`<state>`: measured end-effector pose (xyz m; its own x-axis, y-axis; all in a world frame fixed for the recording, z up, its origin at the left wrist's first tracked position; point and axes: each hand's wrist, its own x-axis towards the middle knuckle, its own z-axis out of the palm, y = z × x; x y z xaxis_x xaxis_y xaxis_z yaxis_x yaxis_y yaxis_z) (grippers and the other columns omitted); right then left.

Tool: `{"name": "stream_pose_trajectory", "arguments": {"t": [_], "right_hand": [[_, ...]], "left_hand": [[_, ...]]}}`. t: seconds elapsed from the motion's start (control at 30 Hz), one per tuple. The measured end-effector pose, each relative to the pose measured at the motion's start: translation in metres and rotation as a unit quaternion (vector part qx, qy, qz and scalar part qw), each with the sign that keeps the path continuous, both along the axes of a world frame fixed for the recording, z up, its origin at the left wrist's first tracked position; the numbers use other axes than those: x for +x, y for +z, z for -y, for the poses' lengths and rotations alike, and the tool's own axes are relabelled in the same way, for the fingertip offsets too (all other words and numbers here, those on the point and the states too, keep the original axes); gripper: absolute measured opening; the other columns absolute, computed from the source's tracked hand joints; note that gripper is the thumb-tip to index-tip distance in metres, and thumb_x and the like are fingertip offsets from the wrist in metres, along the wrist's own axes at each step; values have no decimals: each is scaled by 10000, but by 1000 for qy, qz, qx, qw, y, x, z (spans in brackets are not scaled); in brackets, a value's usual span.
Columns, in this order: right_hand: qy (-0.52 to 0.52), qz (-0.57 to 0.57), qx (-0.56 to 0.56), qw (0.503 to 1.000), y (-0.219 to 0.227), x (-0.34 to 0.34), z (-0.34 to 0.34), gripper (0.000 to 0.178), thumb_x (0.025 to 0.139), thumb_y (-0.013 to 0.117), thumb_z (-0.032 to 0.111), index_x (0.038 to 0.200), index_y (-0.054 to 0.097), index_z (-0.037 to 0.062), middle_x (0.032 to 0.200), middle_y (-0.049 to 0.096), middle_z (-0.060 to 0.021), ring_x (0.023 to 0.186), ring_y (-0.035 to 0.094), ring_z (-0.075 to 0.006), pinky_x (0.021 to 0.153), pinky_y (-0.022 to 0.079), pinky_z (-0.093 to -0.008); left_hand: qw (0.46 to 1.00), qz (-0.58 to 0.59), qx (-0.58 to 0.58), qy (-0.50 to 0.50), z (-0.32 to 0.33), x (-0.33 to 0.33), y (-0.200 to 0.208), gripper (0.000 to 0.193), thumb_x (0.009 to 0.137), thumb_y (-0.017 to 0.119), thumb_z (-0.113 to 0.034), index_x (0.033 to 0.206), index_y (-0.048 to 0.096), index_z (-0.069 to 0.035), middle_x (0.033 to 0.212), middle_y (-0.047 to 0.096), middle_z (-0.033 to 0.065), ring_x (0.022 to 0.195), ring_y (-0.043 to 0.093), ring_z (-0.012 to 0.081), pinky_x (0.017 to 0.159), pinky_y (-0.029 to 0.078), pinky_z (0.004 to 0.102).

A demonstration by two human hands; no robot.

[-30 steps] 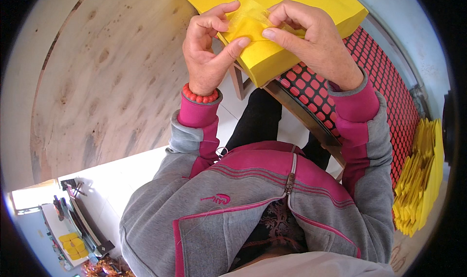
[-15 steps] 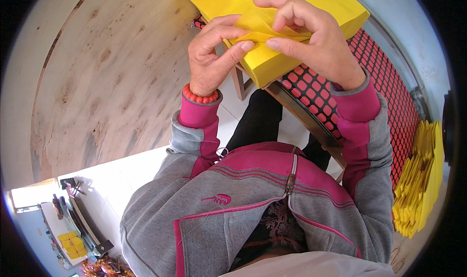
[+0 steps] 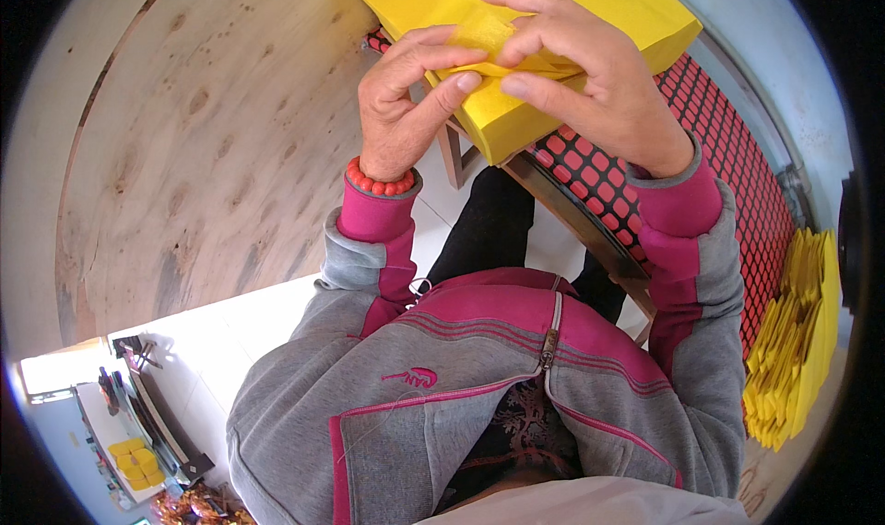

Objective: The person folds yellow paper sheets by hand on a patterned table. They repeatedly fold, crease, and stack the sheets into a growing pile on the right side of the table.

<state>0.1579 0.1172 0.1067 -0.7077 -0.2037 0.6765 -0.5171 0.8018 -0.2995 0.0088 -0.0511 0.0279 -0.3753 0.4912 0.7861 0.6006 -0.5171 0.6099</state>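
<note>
A thin yellow sheet, paper or cloth I cannot tell, is bunched into a fold (image 3: 483, 33) between my hands. My left hand (image 3: 398, 99) pinches the fold's left end, thumb below and fingers above. From the right, my right hand (image 3: 604, 75) has its thumb and index finger closed at the fold, the other fingers raised and curled. Under both hands lies a thick stack of the same yellow sheets (image 3: 507, 129), its near corner jutting toward me. My right palm and fingers hide part of the fold.
The stack rests on a bench with a red-and-black patterned cover (image 3: 595, 179). At the right, many folded yellow pieces (image 3: 793, 341) stand in a pile by the wall. A large wooden board (image 3: 194, 165) fills the left side. Yellow bundles (image 3: 136, 463) lie on a far table.
My right index finger has moved slightly left and down along the fold, toward my left fingertips. The raised sheet between the hands has shifted a little; my left hand has barely moved.
</note>
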Motion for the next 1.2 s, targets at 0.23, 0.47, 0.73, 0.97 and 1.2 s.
{"name": "stream_pose_trajectory", "arguments": {"t": [0.23,0.47,0.73,0.97,1.2], "right_hand": [[-13,51,-60,997,-8,0,-2,137,941,676,99,958,604,-17,1170,659,-193,1128,641,-278,931,472,-329],[-33,53,-97,993,-12,-3,2,156,924,710,102,922,601,-10,1118,669,-178,1086,654,-223,899,485,-310],[-27,53,-108,992,-13,-3,1,172,916,737,106,901,598,7,1112,673,-164,1080,652,-202,914,491,-300],[-49,66,-125,989,-12,-3,2,193,919,736,123,905,584,4,1152,667,-165,1009,644,-170,903,502,-290],[-46,73,-168,982,-13,-3,3,200,880,752,148,881,609,9,1007,665,-166,1003,683,-253,848,511,-338]], "left_hand": [[1000,21,10,-2,-2,0,-3,230,841,799,-55,1059,738,-16,1123,713,142,1064,664,238,944,499,342],[1000,16,13,4,-2,0,-2,215,833,803,-49,1022,717,5,1122,713,141,1053,666,228,932,504,334],[1000,3,2,4,-1,1,2,285,822,808,-38,1078,689,3,1149,704,139,1076,655,218,959,496,335],[993,96,67,-33,-9,8,-1,366,816,809,-21,1119,603,-27,1218,677,159,1118,636,210,997,482,345],[999,25,12,22,-2,0,-3,237,795,828,-54,987,693,-21,1204,690,169,1133,645,250,1001,480,367]]}}
